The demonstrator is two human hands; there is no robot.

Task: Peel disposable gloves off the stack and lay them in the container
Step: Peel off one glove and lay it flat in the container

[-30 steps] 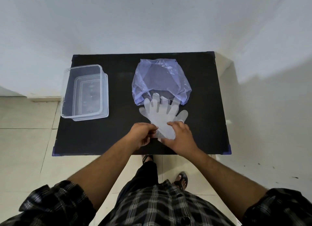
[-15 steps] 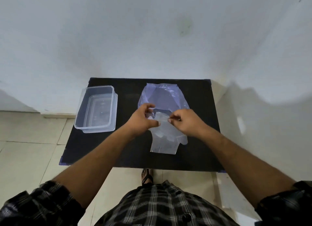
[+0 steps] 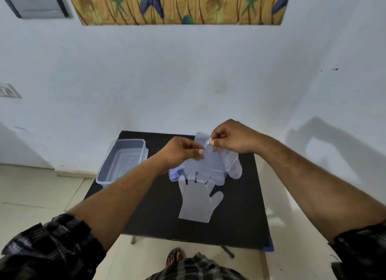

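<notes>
A stack of clear disposable gloves (image 3: 197, 204) lies flat on the black table (image 3: 154, 217), cuffs toward me. Both hands hold one clear glove (image 3: 213, 164) lifted above the stack, its fingers hanging down. My left hand (image 3: 181, 152) pinches the glove's cuff edge at the left. My right hand (image 3: 231, 137) pinches the same cuff edge a little higher and to the right. The clear plastic container (image 3: 123, 160) stands on the table's left side, nothing visible in it. The purple plastic bag (image 3: 174, 174) is mostly hidden behind my left hand and the lifted glove.
The table stands against a pale wall, with tiled floor to the left and in front. A painted panel (image 3: 179, 4) hangs high on the wall. My foot in a sandal (image 3: 173, 257) shows under the table's near edge.
Both hands rose from the stack's cuff end, lifting one glove off the pile into the air. The camera tilted upward, so the table sits lower in view.
</notes>
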